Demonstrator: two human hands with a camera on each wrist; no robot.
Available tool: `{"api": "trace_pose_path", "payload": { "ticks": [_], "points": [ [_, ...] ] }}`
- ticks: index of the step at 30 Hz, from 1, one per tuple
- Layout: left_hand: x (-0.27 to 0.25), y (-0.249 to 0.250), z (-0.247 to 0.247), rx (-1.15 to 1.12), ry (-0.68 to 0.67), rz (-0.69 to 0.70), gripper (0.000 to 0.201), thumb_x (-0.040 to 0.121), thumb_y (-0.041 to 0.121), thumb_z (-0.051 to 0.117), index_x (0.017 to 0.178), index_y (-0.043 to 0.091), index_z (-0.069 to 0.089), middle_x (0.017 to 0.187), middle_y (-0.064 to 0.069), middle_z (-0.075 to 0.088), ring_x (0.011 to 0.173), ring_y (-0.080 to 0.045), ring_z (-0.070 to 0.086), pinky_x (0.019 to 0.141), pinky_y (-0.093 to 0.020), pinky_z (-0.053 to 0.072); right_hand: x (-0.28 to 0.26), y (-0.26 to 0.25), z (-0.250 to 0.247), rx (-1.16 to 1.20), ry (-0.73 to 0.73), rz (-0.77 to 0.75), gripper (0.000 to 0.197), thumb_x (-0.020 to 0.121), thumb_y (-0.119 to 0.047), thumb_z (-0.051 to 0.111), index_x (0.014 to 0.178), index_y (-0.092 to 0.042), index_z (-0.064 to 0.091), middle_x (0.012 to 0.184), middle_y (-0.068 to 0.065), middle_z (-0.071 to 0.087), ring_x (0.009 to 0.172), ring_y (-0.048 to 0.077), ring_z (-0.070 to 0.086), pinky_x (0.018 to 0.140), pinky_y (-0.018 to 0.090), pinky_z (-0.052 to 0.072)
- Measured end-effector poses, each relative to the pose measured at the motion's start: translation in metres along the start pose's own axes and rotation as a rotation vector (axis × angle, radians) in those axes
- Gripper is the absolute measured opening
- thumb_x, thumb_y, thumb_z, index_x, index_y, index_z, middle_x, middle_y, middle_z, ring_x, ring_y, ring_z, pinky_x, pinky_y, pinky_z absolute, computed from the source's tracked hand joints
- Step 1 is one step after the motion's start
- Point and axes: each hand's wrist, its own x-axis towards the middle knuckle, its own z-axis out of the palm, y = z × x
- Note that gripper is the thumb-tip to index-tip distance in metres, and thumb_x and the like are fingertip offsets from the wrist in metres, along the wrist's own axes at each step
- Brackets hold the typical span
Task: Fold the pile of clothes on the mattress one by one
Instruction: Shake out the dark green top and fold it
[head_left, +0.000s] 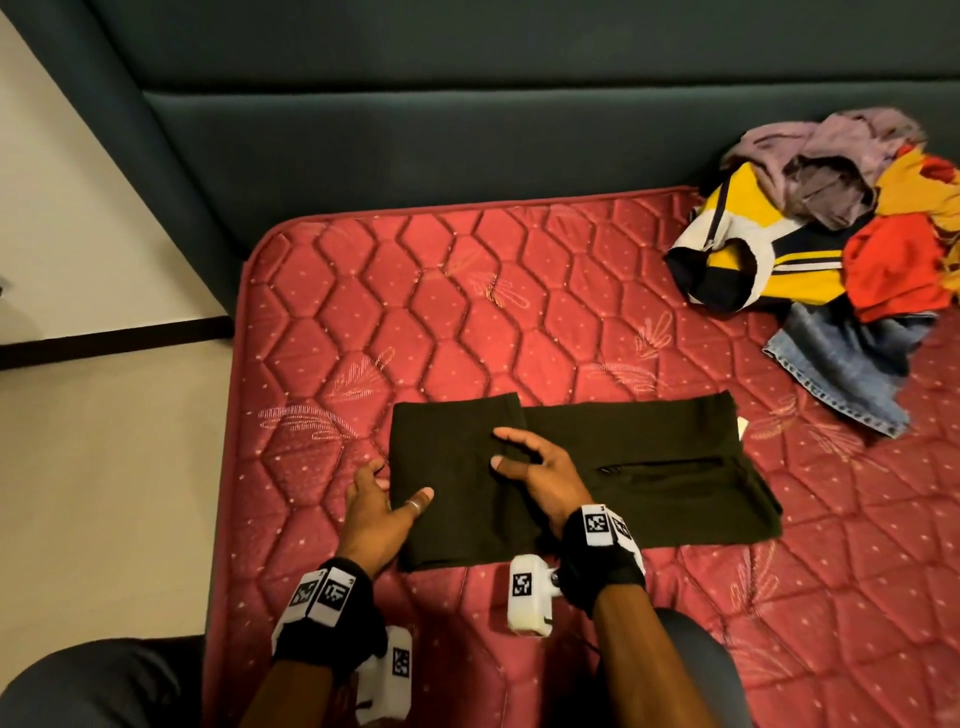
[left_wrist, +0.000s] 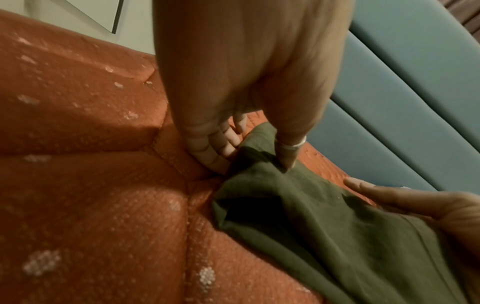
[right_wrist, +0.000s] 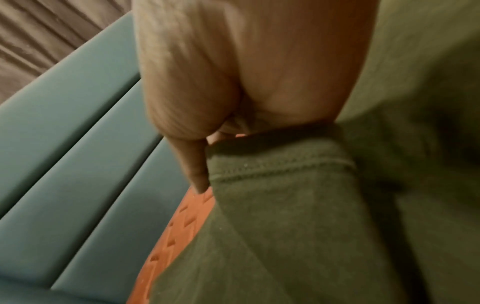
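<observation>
We have the dark trousers (head_left: 571, 467) flat on the mattress (head_left: 415, 312): left hand (head_left: 379, 506) pinches the folded edge, right hand (head_left: 540, 467) rests spread on top. Soft, limp; grip corners

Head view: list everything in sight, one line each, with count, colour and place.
dark garment: one, dark olive, spread flat on the near part of the mattress, left end folded over.
pile of clothes: one heap, purple, yellow, red, white and denim blue, far right of the mattress.
mattress: one, red, quilted.
headboard: one, dark teal, padded, behind the mattress.
floor: pale, left of the mattress.
left hand: at the garment's left edge, thumb on top, fingers at the fold.
right hand: spread on the garment's middle.
</observation>
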Motion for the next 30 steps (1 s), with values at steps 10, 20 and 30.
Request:
{"api": "trace_pose_path", "payload": {
  "ticks": [10, 20, 30],
  "points": [
    [-0.005, 0.007, -0.002, -0.013, 0.019, 0.015, 0.083, 0.038, 0.082, 0.080, 0.106, 0.067, 0.036, 0.122, -0.007, 0.056, 0.110, -0.025, 0.063, 0.098, -0.049, 0.053, 0.005, -0.003, 0.000, 0.006, -0.005, 0.067, 0.034, 0.083, 0.009, 0.067, 0.101, -0.018, 0.077, 0.109, 0.010, 0.075, 0.096, 0.019, 0.070, 0.091, 0.028, 0.054],
    [-0.026, 0.044, -0.007, 0.012, 0.002, 0.013, 0.104, 0.043, 0.068, 0.087, 0.133, 0.040, 0.042, 0.121, -0.013, 0.059, 0.102, -0.024, 0.066, 0.094, -0.047, 0.056, -0.002, -0.010, 0.009, -0.014, 0.042, 0.179, 0.034, 0.084, 0.013, 0.061, 0.108, -0.007, 0.073, 0.085, 0.011, 0.074, 0.067, 0.016, 0.067, 0.066, 0.023, 0.056],
    [-0.039, 0.058, -0.001, 0.109, -0.011, 0.055, 0.094, 0.064, 0.052, 0.084, 0.142, 0.024, 0.040, 0.127, -0.010, 0.049, 0.104, -0.026, 0.063, 0.097, -0.044, 0.054, -0.024, 0.012, -0.033, -0.657, 0.325, -0.153, 0.044, 0.083, -0.007, 0.075, 0.127, -0.011, 0.067, 0.139, 0.014, 0.046, 0.126, 0.026, 0.049, 0.105, 0.019, 0.031]
  ]
}}
